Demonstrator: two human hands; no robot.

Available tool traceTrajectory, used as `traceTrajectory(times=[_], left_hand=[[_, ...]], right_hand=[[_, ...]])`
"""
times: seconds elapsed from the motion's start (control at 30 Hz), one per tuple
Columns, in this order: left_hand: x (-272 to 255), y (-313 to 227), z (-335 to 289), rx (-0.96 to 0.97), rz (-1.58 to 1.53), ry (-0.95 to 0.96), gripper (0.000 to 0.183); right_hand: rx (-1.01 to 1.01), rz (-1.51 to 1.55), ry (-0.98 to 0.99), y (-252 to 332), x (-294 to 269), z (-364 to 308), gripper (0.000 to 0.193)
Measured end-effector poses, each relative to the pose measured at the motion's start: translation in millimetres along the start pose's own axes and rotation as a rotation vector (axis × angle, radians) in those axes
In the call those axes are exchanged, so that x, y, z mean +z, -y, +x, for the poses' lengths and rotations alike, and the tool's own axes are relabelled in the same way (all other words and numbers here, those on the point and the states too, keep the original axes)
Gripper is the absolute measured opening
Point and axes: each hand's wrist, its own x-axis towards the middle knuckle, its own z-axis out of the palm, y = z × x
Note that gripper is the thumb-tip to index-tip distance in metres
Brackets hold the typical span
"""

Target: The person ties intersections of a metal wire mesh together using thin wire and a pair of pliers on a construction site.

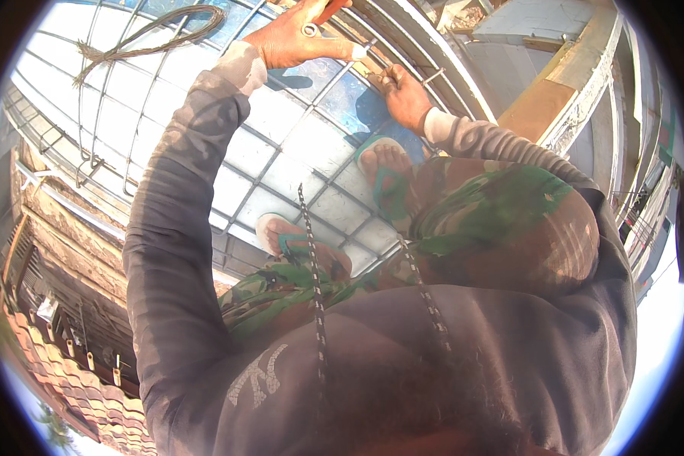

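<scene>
A grid of thin steel bars (260,181) spreads beneath me over white and blue sheeting. At the top of the view my left hand (300,39), with a ring on one finger, reaches over the bars. Its thumb points right and stands apart from the forefinger; the picture's edge cuts off part of the hand. Just right of it, my right hand (406,99) is closed beside a bar crossing near the grid's edge. Its fingertips pinch together, and whatever is between them is too small to make out. A looped bundle of thin tie wire (156,36) lies on the grid at the upper left.
My feet, in green-strapped flip-flops (391,190), stand within the grid. Wooden boards (543,114) and a pale edge run along the right. On the lower left, past the grid's edge, is a tiled roof (68,380). Two hoodie cords (315,281) hang before me.
</scene>
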Motion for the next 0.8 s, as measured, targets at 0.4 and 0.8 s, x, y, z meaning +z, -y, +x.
traceTrajectory(times=[0.4,0.8], left_hand=[[11,19,1,0.175,0.063,-0.192,0.077],[15,27,-18,0.214,0.055,-0.217,0.088]], right_hand=[[0.028,-0.142,-0.021,4,17,-10,0.024],[0.009,-0.036,0.082,13,1,-27,0.021]])
